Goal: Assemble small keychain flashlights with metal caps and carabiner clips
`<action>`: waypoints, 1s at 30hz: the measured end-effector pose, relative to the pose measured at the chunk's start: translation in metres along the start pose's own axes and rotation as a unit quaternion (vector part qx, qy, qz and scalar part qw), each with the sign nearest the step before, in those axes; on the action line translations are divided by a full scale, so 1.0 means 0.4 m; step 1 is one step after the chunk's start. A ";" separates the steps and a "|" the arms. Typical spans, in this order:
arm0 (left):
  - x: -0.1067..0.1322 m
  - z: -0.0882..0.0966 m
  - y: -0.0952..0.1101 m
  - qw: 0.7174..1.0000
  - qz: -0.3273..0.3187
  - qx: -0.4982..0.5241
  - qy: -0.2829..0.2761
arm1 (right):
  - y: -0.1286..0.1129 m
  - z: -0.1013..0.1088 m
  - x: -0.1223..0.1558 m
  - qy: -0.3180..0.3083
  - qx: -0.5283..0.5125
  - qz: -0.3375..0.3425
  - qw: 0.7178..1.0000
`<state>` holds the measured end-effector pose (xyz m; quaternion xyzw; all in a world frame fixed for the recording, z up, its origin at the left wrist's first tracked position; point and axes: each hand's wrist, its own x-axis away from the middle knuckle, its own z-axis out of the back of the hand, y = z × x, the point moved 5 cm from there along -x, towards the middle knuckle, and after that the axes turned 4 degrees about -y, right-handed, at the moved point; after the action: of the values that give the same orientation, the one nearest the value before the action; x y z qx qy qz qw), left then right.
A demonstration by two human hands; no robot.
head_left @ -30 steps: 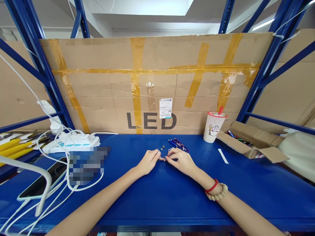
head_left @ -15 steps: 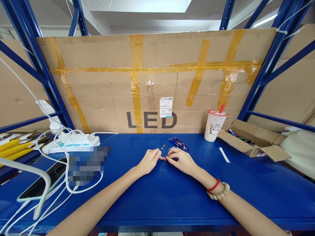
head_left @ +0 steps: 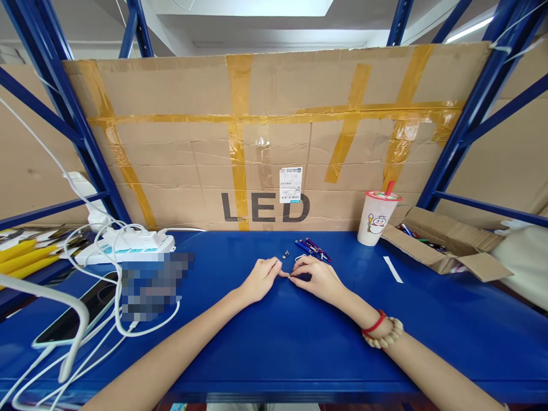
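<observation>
My left hand is over the blue tabletop with most fingers curled in and one finger stretched toward my right hand. Whether it holds anything is hidden. My right hand is closed in a pinch of thumb and forefinger, touching the tip of that finger. Whatever lies in the pinch is too small to name. Just beyond the hands are small metallic pieces. Behind my right hand lie several blue and purple pens, partly covered by it.
A white cup with a red straw stands at the back right, beside an open cardboard box of pens. A white strip lies nearby. To the left are a phone, white cables and a power strip. Cardboard walls the back.
The view has shifted slightly, so things at the right appear a little farther right. Both hands keep nearly the same pose, fingertips still meeting.
</observation>
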<state>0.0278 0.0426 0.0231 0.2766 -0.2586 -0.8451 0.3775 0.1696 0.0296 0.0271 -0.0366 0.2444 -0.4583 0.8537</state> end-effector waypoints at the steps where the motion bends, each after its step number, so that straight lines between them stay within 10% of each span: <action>1: 0.000 0.000 0.000 1.000 -0.001 0.001 -0.001 | 0.000 0.000 0.000 -0.002 0.002 -0.001 1.000; 30: 0.009 -0.009 -0.020 0.999 -0.002 -0.040 -0.004 | 0.008 -0.002 0.000 -0.008 -0.011 -0.028 1.000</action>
<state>0.0244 0.0436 0.0145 0.2581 -0.2258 -0.8567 0.3853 0.1717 0.0314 0.0254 -0.0562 0.2418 -0.4789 0.8421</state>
